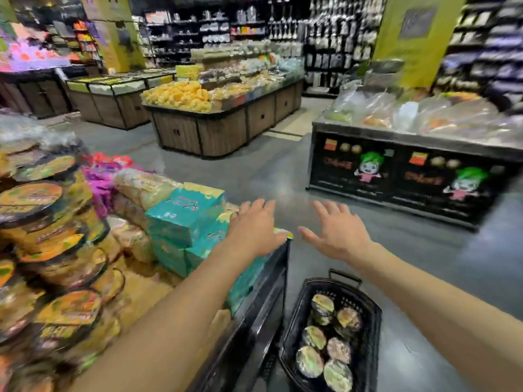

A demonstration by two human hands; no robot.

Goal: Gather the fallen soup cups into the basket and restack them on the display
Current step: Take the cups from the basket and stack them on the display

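While both arms stretched forward, the left hand [252,227] was spread flat and held nothing above the teal boxes [184,219] at the edge of the display [268,292] (contact could not be told). The right hand [336,230] hung equally empty, fingers splayed, over the floor [283,165]. Beside the display stood the black basket [370,321] with several soup cups [322,304] inside; stacked cups [31,199] filled the display's left.

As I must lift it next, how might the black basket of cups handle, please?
The basket should feel rigid, as its black lattice walls look like hard plastic. Its soup cups lie loose inside, so they may shift or roll if it tilts.
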